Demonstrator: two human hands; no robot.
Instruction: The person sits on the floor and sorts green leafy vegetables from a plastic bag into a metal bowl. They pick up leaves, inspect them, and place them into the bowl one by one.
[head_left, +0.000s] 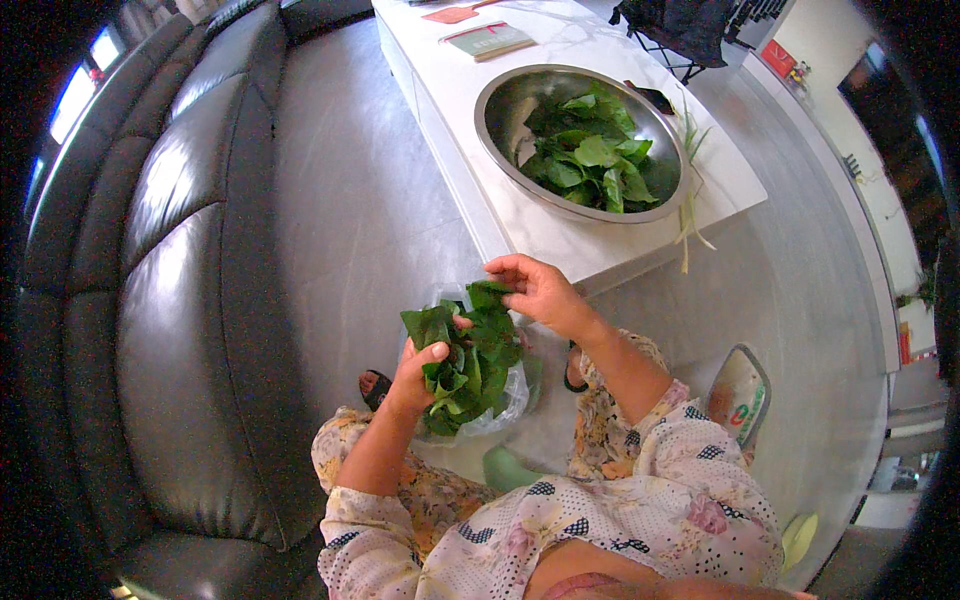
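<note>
My left hand (417, 375) grips a bunch of dark green leafy stems (472, 367), its thumb lying across the leaves. My right hand (547, 296) is just above and to the right, thumb and fingers pinching a leaf (489, 291) at the top of the bunch. Below both hands a clear plastic bag (514, 394) sits between my knees, partly hidden by the greens. Beyond my right hand, a wide stainless steel bowl (500, 169) on the white marble-patterned table (559, 244) holds a heap of loose green leaves (596, 154).
Scallions (691, 217) lie beside the bowl, near a dark flat object (651, 97). Farther back are a book (487, 41) and an orange fly swatter (452, 13). A dark leather sofa (169, 360) lines the left. On the floor to the right stands a grey-rimmed container (739, 397).
</note>
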